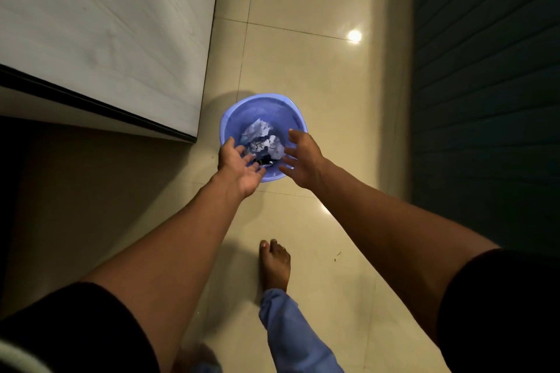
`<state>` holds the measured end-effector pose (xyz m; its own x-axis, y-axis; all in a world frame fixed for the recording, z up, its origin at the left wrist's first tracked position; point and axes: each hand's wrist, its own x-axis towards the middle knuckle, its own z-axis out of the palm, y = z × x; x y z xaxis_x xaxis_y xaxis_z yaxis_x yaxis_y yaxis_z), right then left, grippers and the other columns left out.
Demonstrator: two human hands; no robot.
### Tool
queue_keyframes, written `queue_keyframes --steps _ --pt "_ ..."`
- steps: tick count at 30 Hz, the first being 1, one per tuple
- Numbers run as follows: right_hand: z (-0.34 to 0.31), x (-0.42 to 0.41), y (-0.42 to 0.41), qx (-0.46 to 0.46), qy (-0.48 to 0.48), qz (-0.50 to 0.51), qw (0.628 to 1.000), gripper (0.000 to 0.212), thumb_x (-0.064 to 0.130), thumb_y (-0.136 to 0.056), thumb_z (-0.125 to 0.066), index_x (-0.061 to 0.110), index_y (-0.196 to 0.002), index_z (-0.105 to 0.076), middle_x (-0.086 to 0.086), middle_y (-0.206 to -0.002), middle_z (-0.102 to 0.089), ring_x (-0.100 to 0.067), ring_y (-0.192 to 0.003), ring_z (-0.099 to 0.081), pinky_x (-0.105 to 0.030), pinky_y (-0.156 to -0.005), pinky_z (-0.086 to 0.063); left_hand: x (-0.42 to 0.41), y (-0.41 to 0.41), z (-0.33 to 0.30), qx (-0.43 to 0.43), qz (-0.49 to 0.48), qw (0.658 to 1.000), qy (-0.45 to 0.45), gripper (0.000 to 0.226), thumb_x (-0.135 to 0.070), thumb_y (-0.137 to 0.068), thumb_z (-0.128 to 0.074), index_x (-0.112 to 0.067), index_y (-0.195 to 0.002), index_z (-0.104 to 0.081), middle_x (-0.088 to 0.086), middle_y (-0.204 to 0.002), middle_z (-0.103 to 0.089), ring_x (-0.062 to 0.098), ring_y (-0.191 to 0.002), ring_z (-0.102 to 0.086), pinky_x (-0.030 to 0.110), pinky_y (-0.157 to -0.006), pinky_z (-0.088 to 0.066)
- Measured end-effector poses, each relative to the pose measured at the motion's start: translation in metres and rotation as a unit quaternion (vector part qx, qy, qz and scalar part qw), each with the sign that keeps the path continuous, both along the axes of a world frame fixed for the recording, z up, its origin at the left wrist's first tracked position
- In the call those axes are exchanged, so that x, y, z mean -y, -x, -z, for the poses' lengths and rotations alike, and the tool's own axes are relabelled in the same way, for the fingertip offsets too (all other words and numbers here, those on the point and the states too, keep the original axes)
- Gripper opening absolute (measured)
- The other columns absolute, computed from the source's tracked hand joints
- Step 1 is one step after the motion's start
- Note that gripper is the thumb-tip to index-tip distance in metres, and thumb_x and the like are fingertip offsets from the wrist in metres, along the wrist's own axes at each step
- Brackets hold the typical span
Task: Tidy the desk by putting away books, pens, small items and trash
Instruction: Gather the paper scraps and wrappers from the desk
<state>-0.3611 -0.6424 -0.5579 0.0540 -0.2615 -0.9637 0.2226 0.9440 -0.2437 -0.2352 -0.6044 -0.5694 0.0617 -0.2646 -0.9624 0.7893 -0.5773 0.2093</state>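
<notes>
The person is standing over a blue bin [263,118] on the tiled floor [318,76], at 12 o'clock from a bare foot [274,263]. Both hands are hovering above its near rim, the left hand [241,165] at 7 o'clock and the right hand [301,159] at 4 o'clock, fingers spread and holding nothing. Crumpled paper [262,141] is lying inside the bin. The tabletop [100,30] is lying at 10 o'clock.
</notes>
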Motion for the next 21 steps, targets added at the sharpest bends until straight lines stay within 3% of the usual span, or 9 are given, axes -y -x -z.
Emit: queue_keyframes --steps 4,7,9,11,13,18,21 --pt "-0.021 0.001 -0.007 0.009 0.009 -0.008 1.000 0.026 0.033 -0.103 -0.051 0.016 -0.122 -0.056 -0.003 -0.093 -0.059 -0.018 -0.079 -0.058 -0.035 -0.083 -0.047 -0.004 -0.006 -0.018 -0.004 0.000 1.000 0.005 0.062 -0.048 -0.107 -0.030 -0.016 -0.161 -0.025 0.016 -0.164 -0.030 0.037 -0.153 -0.025 0.050 -0.125 -0.021" --pt "-0.047 0.002 -0.013 0.008 0.018 -0.030 0.999 0.021 0.035 -0.104 -0.048 0.016 -0.112 -0.054 -0.004 -0.095 -0.059 -0.020 -0.081 -0.058 -0.035 -0.087 -0.046 -0.009 -0.011 -0.047 -0.002 0.007 1.000 0.015 0.062 -0.049 -0.107 -0.031 -0.015 -0.159 -0.031 0.016 -0.161 -0.036 0.038 -0.150 -0.031 0.050 -0.122 -0.027" --pt "-0.065 0.003 -0.017 0.001 0.026 -0.041 0.999 0.026 0.038 -0.103 -0.051 0.015 -0.114 -0.056 -0.005 -0.098 -0.060 -0.021 -0.083 -0.057 -0.034 -0.078 -0.049 -0.012 -0.013 -0.068 0.001 0.016 1.000 0.022 0.061 -0.050 -0.107 -0.031 -0.014 -0.156 -0.036 0.016 -0.157 -0.041 0.039 -0.146 -0.038 0.050 -0.120 -0.032" --pt "-0.089 0.003 -0.020 -0.001 0.034 -0.045 0.998 0.031 0.039 -0.101 -0.054 0.012 -0.116 -0.057 -0.005 -0.095 -0.058 -0.021 -0.078 -0.056 -0.032 -0.069 -0.049 -0.019 -0.015 -0.097 0.007 0.022 0.999 0.029 0.060 -0.050 -0.107 -0.031 -0.014 -0.153 -0.041 0.015 -0.153 -0.046 0.039 -0.140 -0.045 0.051 -0.116 -0.037" --pt "-0.121 -0.001 -0.025 0.006 0.043 -0.054 0.998 0.033 0.039 -0.100 -0.055 0.010 -0.114 -0.059 -0.006 -0.091 -0.059 -0.021 -0.076 -0.058 -0.033 -0.069 -0.050 -0.028 -0.017 -0.132 0.014 0.031 0.999 0.036 0.058 -0.050 -0.106 -0.031 -0.014 -0.151 -0.045 0.013 -0.150 -0.050 0.037 -0.137 -0.048 0.049 -0.110 -0.039" --pt "-0.202 -0.023 -0.036 0.014 0.087 -0.126 0.988 0.023 0.037 -0.094 -0.061 0.014 -0.091 -0.060 -0.005 -0.087 -0.059 -0.021 -0.071 -0.055 -0.032 -0.067 -0.047 -0.061 -0.020 -0.219 0.024 0.046 0.997 0.059 0.056 -0.053 -0.104 -0.037 -0.017 -0.143 -0.053 0.007 -0.138 -0.061 0.028 -0.117 -0.059 0.042 -0.096 -0.046" --pt "-0.259 -0.041 -0.043 0.036 0.144 -0.184 0.972 0.021 0.031 -0.093 -0.064 0.012 -0.097 -0.057 -0.008 -0.084 -0.050 -0.019 -0.063 -0.045 -0.027 -0.058 -0.038 -0.088 -0.022 -0.272 0.038 0.052 0.996 0.066 0.053 -0.053 -0.102 -0.040 -0.018 -0.137 -0.058 0.006 -0.131 -0.065 0.027 -0.112 -0.061 0.043 -0.100 -0.045"
